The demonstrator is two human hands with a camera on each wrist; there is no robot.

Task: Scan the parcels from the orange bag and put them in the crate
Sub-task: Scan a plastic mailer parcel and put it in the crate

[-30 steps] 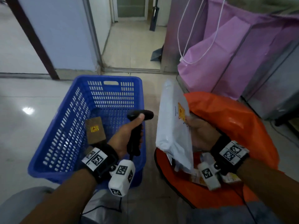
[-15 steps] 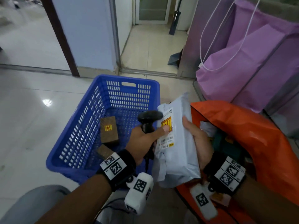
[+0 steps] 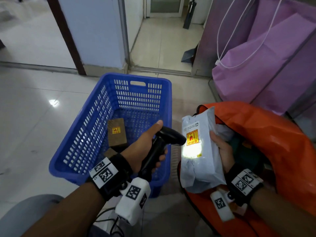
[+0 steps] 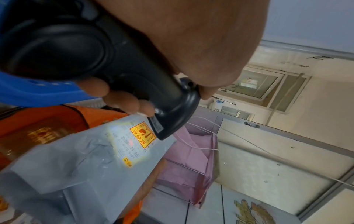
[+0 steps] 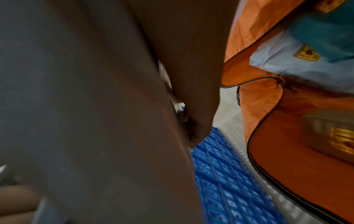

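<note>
Scanning under way: left hand [image 3: 145, 147] wrapping its fingers round the scanner [image 3: 164, 142] grip, thumb lying along the top, muzzle pointing right at the parcel [image 3: 198, 161]. Right hand [image 3: 222, 151] gripping that parcel along its right edge, fingers curling behind it and hidden, label [image 3: 192, 139] facing the scanner, lit by the beam, just beside the muzzle. Holding it above the bag [image 3: 273, 142] rim, long axis running near to far. Crate [image 3: 109, 93] lying left of the parcel, beyond the scanner hand; probably carrying it leftward over the crate's right rim next, right hand being the nearer.
</note>
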